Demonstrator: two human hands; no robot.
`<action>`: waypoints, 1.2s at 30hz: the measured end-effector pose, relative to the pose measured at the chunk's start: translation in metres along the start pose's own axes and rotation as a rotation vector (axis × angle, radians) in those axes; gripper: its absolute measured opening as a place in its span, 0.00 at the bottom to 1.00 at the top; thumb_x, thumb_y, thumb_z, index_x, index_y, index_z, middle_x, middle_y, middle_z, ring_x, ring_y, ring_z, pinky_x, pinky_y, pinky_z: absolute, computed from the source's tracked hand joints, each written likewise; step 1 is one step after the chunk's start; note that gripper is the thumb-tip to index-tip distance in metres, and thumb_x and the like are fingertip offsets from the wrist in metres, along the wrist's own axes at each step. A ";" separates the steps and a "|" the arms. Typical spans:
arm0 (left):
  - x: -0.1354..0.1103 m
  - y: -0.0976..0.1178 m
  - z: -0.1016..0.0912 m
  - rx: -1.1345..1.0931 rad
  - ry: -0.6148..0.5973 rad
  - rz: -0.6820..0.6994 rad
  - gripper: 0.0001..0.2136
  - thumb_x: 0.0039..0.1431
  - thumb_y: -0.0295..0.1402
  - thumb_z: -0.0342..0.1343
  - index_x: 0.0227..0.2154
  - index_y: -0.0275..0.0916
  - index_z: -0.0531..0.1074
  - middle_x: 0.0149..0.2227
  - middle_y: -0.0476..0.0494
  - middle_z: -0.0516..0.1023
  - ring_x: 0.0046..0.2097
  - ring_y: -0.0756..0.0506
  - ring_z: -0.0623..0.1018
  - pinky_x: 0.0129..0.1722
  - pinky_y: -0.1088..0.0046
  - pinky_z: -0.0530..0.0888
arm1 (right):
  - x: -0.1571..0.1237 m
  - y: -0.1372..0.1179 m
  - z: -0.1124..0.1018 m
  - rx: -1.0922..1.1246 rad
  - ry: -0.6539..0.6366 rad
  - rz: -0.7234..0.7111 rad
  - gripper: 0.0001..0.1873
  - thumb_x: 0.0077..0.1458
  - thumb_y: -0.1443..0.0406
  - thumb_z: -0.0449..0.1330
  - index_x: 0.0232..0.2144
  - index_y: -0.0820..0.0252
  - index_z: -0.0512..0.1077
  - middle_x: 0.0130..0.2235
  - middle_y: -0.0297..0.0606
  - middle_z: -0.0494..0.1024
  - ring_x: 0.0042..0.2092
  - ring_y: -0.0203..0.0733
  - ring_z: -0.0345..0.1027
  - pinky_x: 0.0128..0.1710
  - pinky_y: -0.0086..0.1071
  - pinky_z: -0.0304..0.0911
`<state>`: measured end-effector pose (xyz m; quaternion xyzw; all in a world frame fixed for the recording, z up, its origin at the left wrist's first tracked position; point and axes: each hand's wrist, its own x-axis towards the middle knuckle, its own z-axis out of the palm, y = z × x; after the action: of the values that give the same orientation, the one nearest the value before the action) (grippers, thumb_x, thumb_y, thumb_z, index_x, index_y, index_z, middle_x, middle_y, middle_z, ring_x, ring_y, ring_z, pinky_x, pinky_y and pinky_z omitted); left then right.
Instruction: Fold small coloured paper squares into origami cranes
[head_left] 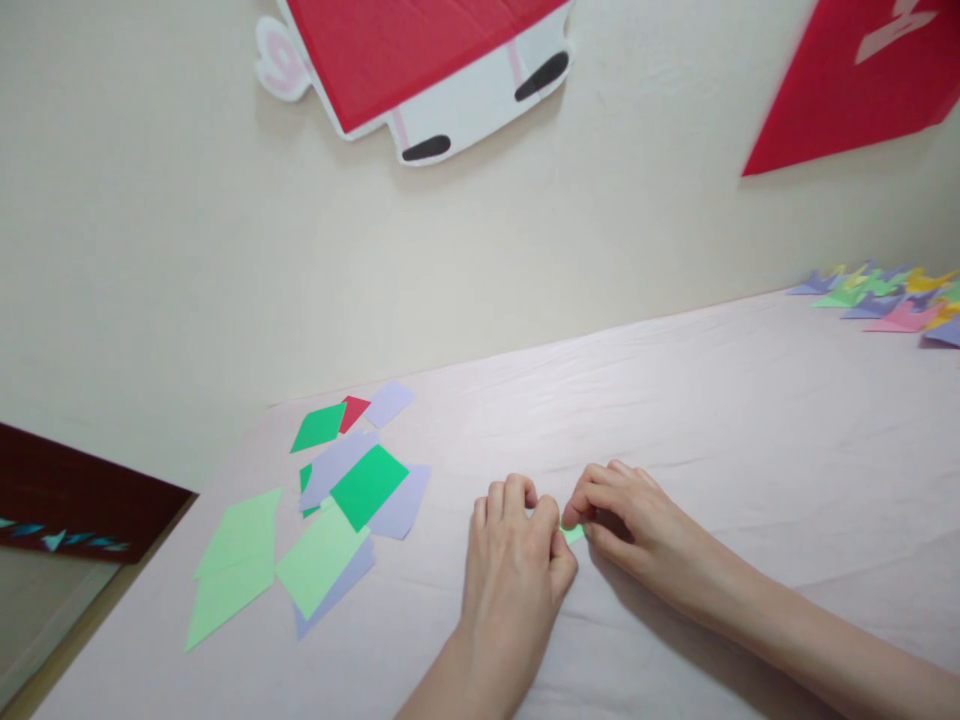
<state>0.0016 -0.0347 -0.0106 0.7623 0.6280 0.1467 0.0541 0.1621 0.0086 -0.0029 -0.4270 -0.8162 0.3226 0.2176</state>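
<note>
My left hand (517, 560) and my right hand (630, 520) meet at the middle of the pale pink table (750, 440). Both have curled fingers pinching a small light green folded paper (574, 534), of which only a sliver shows between the thumbs. The hands press it down on the tabletop. Most of the paper is hidden under my fingers.
Loose paper squares (330, 510) in green, lilac and red lie scattered at the left. Several folded paper shapes (892, 300) in mixed colours sit at the far right by the wall. Red and white paper decorations (427, 60) hang on the wall. A dark board (67, 500) stands at the left.
</note>
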 end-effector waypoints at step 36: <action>-0.008 0.009 -0.014 -0.307 0.089 -0.156 0.12 0.48 0.19 0.48 0.35 0.41 0.62 0.40 0.43 0.69 0.44 0.41 0.68 0.45 0.63 0.63 | -0.001 -0.008 -0.002 -0.018 0.075 0.002 0.16 0.48 0.76 0.53 0.27 0.56 0.78 0.34 0.36 0.77 0.40 0.45 0.67 0.42 0.39 0.56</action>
<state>0.0051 -0.0453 0.0036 0.6870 0.6571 0.2696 0.1532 0.1596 0.0047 0.0046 -0.4416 -0.8099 0.2991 0.2440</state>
